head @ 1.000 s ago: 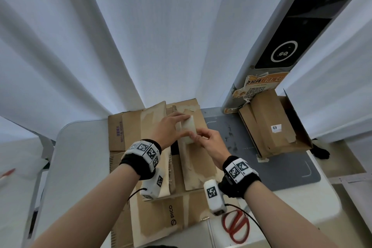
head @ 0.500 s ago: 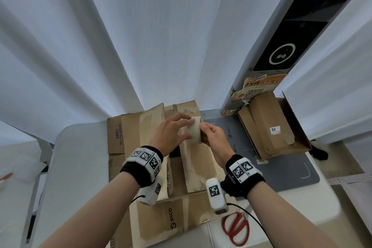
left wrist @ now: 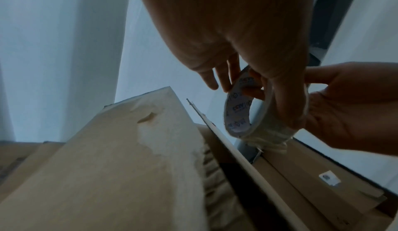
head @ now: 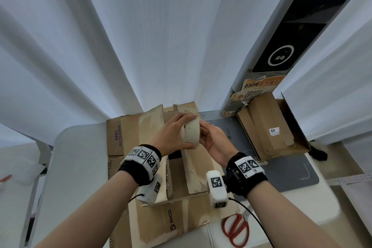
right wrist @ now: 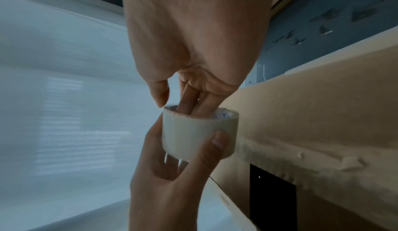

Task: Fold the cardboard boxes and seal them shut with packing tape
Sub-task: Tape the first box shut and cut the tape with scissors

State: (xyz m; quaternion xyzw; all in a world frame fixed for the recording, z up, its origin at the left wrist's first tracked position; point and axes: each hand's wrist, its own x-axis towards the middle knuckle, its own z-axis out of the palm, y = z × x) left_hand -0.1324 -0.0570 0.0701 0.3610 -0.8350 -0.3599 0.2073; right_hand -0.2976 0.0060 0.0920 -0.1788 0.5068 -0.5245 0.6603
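Observation:
Both hands hold a pale roll of packing tape on edge above the brown cardboard box, whose flaps stand partly open with a dark gap between them. My left hand grips the roll's outside, thumb below and fingers over the top. My right hand is against the roll's right side. In the right wrist view its fingers reach into the core of the tape roll. The left wrist view shows the tape roll over the box flap.
Red-handled scissors lie at the table's near edge on the right. A second flattened cardboard box leans at the back right on a grey mat. More flat cardboard lies at the left. White curtains hang behind.
The tape roll has come up off the box top and turned on edge between the hands. Both hands rose slightly with it.

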